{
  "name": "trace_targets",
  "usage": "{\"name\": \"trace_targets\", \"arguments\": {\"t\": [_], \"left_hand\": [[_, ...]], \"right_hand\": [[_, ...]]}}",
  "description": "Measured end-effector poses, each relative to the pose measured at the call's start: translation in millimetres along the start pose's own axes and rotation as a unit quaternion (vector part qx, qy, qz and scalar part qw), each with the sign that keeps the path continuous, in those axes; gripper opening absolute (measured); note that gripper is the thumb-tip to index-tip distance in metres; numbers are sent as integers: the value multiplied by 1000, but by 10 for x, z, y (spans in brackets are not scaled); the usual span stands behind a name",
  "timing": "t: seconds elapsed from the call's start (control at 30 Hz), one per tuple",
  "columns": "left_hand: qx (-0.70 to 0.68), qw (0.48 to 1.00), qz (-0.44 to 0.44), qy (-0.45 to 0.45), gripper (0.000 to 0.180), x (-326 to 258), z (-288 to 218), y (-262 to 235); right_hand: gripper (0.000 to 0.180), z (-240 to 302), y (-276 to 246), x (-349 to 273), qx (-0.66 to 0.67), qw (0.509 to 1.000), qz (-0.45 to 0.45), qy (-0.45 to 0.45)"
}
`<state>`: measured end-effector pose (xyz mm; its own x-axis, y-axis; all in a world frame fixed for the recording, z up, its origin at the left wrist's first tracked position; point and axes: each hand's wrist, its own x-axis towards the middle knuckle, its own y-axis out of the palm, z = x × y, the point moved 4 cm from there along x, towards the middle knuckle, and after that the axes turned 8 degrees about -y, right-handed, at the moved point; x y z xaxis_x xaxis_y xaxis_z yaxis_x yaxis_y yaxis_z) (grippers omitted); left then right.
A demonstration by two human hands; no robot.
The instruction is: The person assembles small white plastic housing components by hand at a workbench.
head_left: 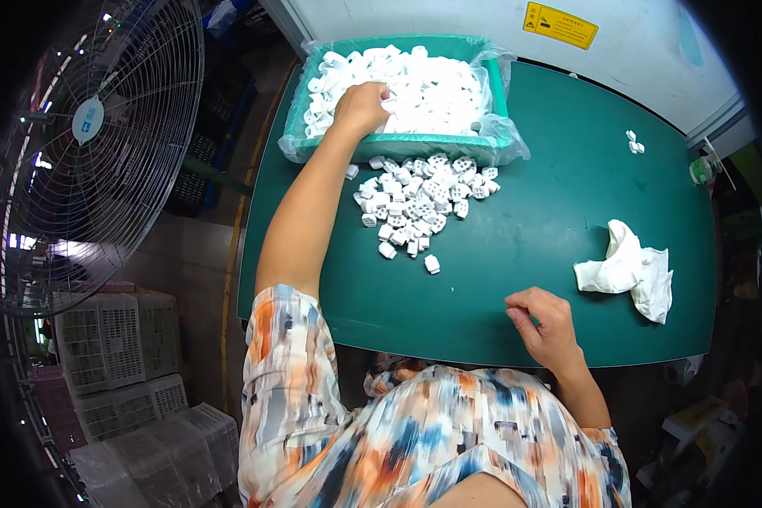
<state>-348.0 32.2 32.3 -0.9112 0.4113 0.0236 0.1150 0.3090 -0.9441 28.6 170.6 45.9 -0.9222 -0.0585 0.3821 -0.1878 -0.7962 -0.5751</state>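
My left hand point(362, 108) reaches into the green bin point(313, 149), its fingers curled down among small white plastic parts point(436, 91). Whatever those fingers grip is hidden beneath the hand. In front of the bin, a heap of small white block-like parts point(415, 196) with holes in their faces lies on the green table point(491, 254). One white block point(433, 264) lies apart from the heap, on its near side. My right hand point(546, 326) is at the table's near edge, fingers curled in, with nothing visible in it.
Crumpled white gloves or cloth point(626, 269) lie to the right. A few small white pieces point(634, 142) and a small greenish jar point(703, 169) are at the far right. On the left stand a large caged fan point(102, 127) and stacked plastic crates point(118, 339). Clear plastic lines the bin.
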Motion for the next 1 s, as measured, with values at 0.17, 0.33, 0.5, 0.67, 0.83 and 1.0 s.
{"name": "trace_targets", "arguments": {"t": [0.17, 0.33, 0.5, 0.67, 0.83, 1.0], "left_hand": [[-122, 988, -72, -64, 41, -133, 135, -229], [-133, 985, -102, -49, 33, -273, 294, -384], [-61, 979, -193, 2, 29, -334, 244, -454], [-196, 971, -61, -119, 23, -255, 484, -500], [-630, 738, 220, -102, 31, -830, -107, -514], [-711, 586, 361, -141, 36, -1557, -531, -115]], "right_hand": [[9, -106, -80, -31, 8, 1000, -15, 7], [9, -92, -67, 54, 25, 1000, -12, -11], [9, -61, -14, 71, 29, 999, -6, -23], [8, 9, -35, 18, 33, 999, 6, -24], [10, -54, -84, 10, 54, 998, -25, 1], [15, -187, -100, 274, 151, 980, -108, 66]]}}
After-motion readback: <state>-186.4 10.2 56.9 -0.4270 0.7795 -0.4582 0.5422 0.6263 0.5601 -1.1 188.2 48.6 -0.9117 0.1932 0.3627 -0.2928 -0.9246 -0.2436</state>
